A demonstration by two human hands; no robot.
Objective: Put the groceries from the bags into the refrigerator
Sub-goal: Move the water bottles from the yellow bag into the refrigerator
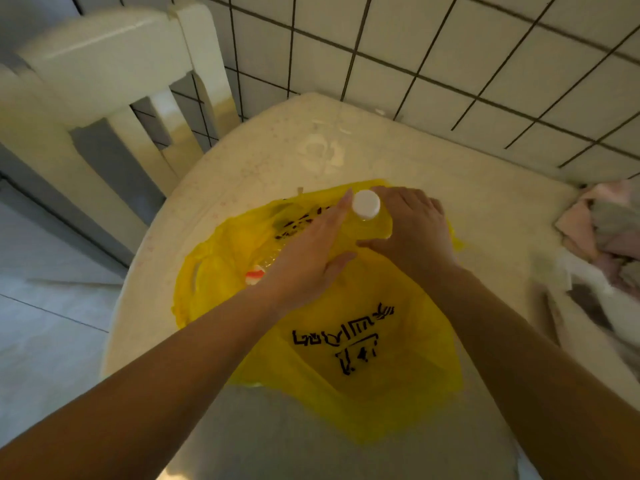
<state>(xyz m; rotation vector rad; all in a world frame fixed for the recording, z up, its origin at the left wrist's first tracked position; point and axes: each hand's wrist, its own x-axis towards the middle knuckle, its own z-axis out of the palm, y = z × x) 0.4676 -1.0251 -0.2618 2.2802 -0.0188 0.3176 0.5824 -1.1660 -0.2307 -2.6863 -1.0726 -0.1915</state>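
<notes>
Thin glossy plastic bag [363, 341]; glazed wall tiles [450, 46].

We seem to be in a home, most likely a kitchen or eating corner. Across the upper right of the frame runs a wall [450, 57] of small pale square tiles with dark grout. At the upper left stands a cream plastic chair [114, 81] with a slatted back, pushed up to a cream counter [277, 150] whose top is worn and stained. At the lower left we see a floor [45, 271] of large pale tiles. At the right edge lies a heap of crumpled cloth [599, 237].
</notes>
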